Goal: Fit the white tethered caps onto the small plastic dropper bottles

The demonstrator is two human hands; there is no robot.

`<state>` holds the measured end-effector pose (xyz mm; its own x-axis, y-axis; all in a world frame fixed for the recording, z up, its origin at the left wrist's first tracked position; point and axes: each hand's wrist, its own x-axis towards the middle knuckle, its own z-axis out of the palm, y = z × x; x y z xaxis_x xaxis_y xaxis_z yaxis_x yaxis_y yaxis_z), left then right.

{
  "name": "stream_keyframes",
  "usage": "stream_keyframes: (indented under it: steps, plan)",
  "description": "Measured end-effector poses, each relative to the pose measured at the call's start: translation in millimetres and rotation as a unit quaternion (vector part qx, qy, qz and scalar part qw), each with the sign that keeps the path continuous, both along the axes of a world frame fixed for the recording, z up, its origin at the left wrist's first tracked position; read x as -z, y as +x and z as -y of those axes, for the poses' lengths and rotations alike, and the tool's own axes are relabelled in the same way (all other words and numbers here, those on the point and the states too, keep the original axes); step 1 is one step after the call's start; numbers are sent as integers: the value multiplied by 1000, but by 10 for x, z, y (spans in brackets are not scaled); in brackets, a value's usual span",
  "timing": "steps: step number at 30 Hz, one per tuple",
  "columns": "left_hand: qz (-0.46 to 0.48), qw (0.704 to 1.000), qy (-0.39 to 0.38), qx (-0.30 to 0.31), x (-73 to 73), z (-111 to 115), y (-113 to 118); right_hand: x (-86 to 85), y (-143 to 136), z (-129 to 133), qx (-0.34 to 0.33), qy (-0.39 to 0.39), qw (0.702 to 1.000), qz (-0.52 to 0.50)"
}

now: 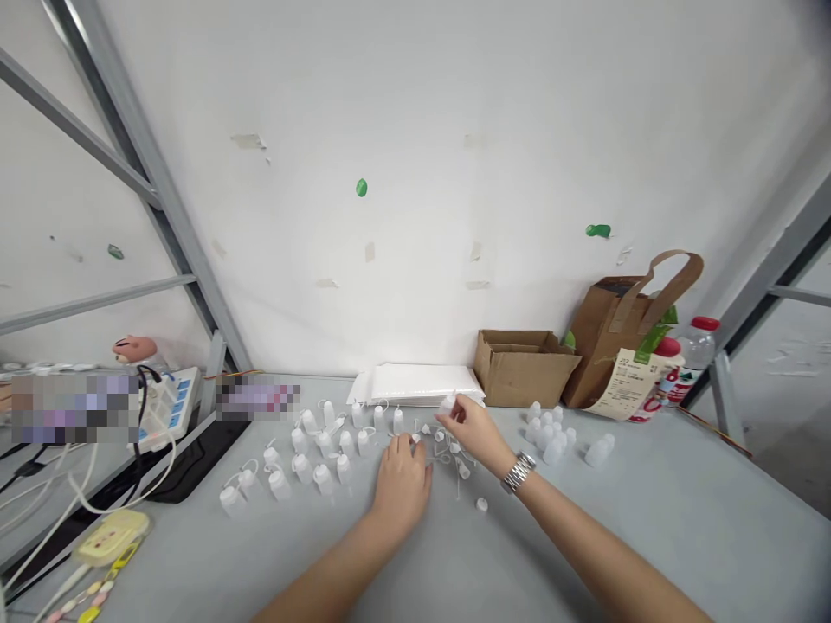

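My right hand, with a metal watch at the wrist, pinches a small white bottle between thumb and fingertips. My left hand is low over the grey table, its fingertips at a small white cap; its grip there is partly hidden. White caps with thin cords lie between and beside my hands, and a single cap sits nearer to me. Several capped bottles stand to the left of my left hand. Several translucent bottles without cords are grouped at the right.
Behind my hands lie white flat packets and an open cardboard box. A paper bag and plastic bottles stand at the right. At the left are a power strip, cables and a yellow case.
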<state>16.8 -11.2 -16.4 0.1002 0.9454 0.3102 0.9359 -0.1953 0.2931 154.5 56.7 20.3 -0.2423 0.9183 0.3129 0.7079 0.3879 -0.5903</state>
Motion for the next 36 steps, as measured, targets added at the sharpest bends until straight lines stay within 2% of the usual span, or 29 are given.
stream_keyframes:
  steps: [4, 8, 16, 21, 25, 28, 32, 34, 36]
  plan:
    - [-14, 1000, -1, 5, 24, -10, -8, 62, -328, -221, -16, -19, 999, 47]
    - [-29, 999, -15, 9, 34, -10, 1, 176, -515, -326, -19, -30, 996, 86]
    - [-26, 999, -37, 16, 6, 3, 21, 317, -586, -404, -49, -30, 989, 133]
    - [-7, 999, -36, 17, -40, 8, 15, 227, -534, -317, -58, -14, 989, 139]
    - [3, 1000, -19, 0, -70, 11, 4, 71, -278, -45, -44, 26, 990, 134]
    - [-3, 1000, -12, -12, -74, 0, -16, 26, 100, 216, -21, 69, 989, 133]
    - [-43, 998, -31, -28, -49, -31, -50, 103, 726, 464, 95, 129, 980, 119]
    - [-49, 998, -42, -26, -29, -41, -61, 168, 989, 521, 185, 141, 965, 121]
    - [-37, 998, -54, -17, -10, -43, -64, 232, 1166, 541, 239, 148, 949, 140]
